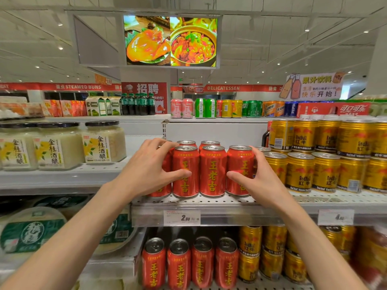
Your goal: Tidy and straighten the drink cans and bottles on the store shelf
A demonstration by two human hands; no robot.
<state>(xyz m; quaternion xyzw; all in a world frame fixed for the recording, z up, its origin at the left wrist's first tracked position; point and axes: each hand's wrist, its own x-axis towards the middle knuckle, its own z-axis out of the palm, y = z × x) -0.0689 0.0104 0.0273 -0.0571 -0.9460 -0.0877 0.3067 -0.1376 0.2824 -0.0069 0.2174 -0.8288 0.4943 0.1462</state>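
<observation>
Red cans (213, 171), front row, shelf (209, 203): my left hand (144, 170) and right hand (258, 181) curl round the end cans.

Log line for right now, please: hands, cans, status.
left hand grips leftmost red can | right hand grips rightmost red can | row upright on shelf | squaring front row

shelf (209, 204): herbal tea cans (212, 171) in two rows, front and back | left hand (146, 170) on the row's left end, right hand (257, 176) on its right end | energy drink cans (326, 162) stacked just right | jars (62, 145) left, on neighbouring shelf | more cans (188, 264) on shelf below
</observation>
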